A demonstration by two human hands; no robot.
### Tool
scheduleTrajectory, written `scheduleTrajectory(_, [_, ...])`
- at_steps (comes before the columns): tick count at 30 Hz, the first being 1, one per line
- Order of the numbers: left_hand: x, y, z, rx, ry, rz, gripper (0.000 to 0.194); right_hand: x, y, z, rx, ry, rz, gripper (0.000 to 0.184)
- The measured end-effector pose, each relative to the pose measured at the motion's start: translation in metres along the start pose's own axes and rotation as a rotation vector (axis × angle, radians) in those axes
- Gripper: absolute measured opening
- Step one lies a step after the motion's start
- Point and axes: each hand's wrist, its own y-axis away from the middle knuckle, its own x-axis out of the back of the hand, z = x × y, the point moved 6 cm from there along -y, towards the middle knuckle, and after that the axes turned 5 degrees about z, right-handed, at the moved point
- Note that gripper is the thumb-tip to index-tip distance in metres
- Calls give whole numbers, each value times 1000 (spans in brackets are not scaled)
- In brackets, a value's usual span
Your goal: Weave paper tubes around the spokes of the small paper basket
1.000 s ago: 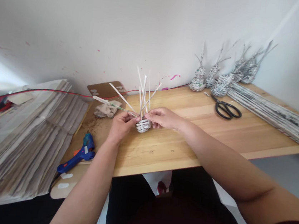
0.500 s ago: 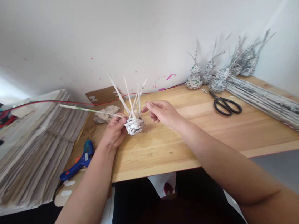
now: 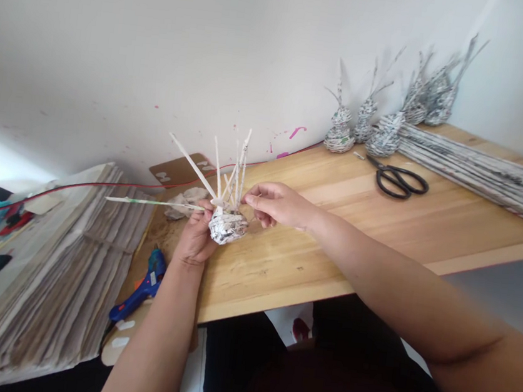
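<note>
A small woven newspaper piece (image 3: 228, 227) with several white paper sticks rising from it is held above the wooden table (image 3: 356, 232). My left hand (image 3: 196, 239) is closed around its left side, and one long paper stick (image 3: 147, 202) juts out to the left past it. My right hand (image 3: 275, 204) is at the piece's right, thumb and forefinger pinched at an upright stick near the top rim.
Several finished woven paper pieces (image 3: 368, 123) stand at the back against the wall, beside black scissors (image 3: 402, 179) and a bundle of rolled paper tubes (image 3: 490, 175). A blue glue gun (image 3: 140, 286) lies on cardboard at the left, next to a newspaper stack (image 3: 53, 285). A red cable (image 3: 102, 184) runs along the wall.
The woven piece has moved left and tilted. My right hand let go of its rim, lifted away, then came back to pinch at a stick. The view shifted slightly.
</note>
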Motion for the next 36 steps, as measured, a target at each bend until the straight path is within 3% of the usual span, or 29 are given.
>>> scheduleTrajectory(5, [2,5,0,7,-68,-38,52,-14,10,-7,34,-102,-268,19])
scheduleTrajectory(12, [-15,12,3,37,-9,-161,54,-25,14,1,0,-21,-359,40])
scheduleTrajectory(16, [-13,6,4,-14,-29,-145,47,-18,5,13,-60,10,-249,42])
scheduleTrajectory(20, [-5,-1,9,-181,-95,-67,38,-8,-5,23,-102,8,-205,36])
scheduleTrajectory(29, [-10,10,19,-482,-529,39,17,6,-10,24,-58,61,-117,42])
scheduleTrajectory(34, [-13,13,21,-578,-641,81,9,15,-14,21,-15,22,145,69])
scheduleTrajectory(36, [-14,12,19,-574,-700,80,5,22,-14,17,67,73,274,72])
